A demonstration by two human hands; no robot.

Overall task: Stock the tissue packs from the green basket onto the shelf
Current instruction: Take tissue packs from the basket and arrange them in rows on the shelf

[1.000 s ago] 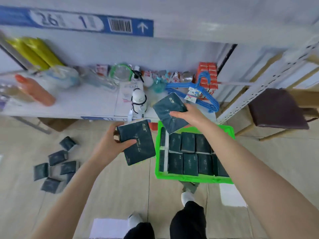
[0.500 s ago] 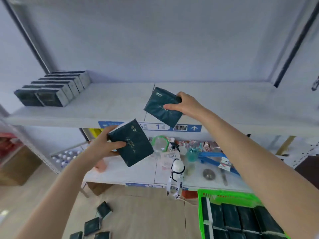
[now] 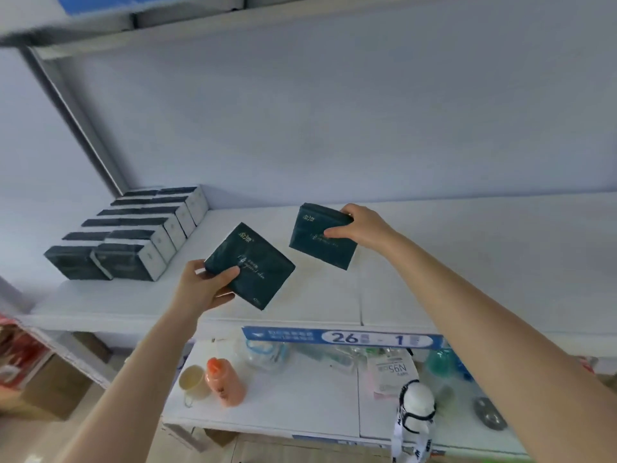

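My left hand grips a dark green tissue pack by its lower left corner, held tilted above the front of the white shelf. My right hand grips a second dark green tissue pack by its right edge, a little farther in over the shelf. Two rows of several stocked tissue packs stand on the shelf's left end, against the corner post. The green basket is out of view.
The shelf edge bears a blue label "26-1". On the lower shelf stand an orange bottle, a beige cup, an N95 mask pack and a white bottle with a strap. A cardboard box sits lower left.
The view has tilted up, dropping the basket and floor packs out of sight. Both hands have risen with their packs from basket level to above the upper shelf.
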